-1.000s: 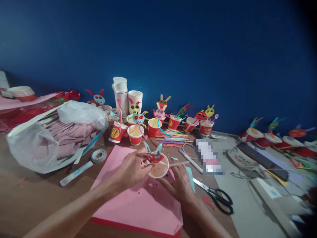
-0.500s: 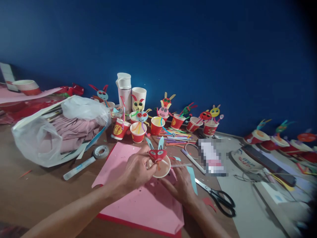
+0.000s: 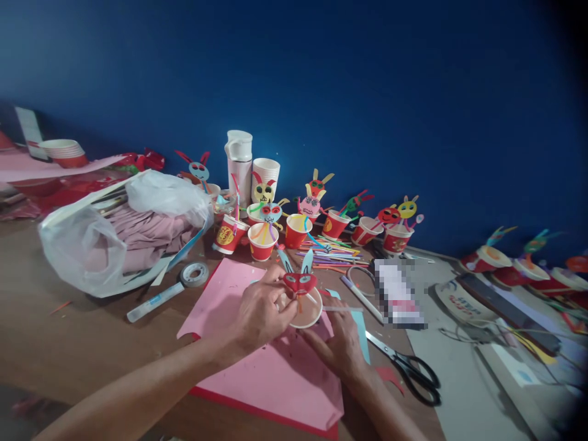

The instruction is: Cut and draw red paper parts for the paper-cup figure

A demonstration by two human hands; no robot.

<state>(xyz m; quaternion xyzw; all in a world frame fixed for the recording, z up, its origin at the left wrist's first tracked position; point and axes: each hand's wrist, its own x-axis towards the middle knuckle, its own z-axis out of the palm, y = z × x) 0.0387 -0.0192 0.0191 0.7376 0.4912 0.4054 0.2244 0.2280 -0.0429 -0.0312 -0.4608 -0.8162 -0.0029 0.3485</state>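
My left hand (image 3: 260, 309) is closed around the rim of a paper cup (image 3: 307, 313) that stands on a pink paper sheet (image 3: 271, 367). A red paper rabbit face with pale blue ears (image 3: 299, 278) sticks up from the cup, right by my left fingers. My right hand (image 3: 337, 343) curls around the cup's near right side and holds it. A thin straw (image 3: 342, 308) pokes out to the right of the cup.
Black-handled scissors (image 3: 408, 367) lie right of my right hand. Behind stand several red cups with paper animal faces (image 3: 294, 229), loose coloured straws (image 3: 328, 254), a white flask (image 3: 239, 162), a tape roll (image 3: 193, 274), a glue pen (image 3: 154, 302) and a plastic bag of fabric (image 3: 124, 236).
The rabbit face has risen a little above the cup. Both hands stay on the cup; the view has shifted so everything sits slightly further right.
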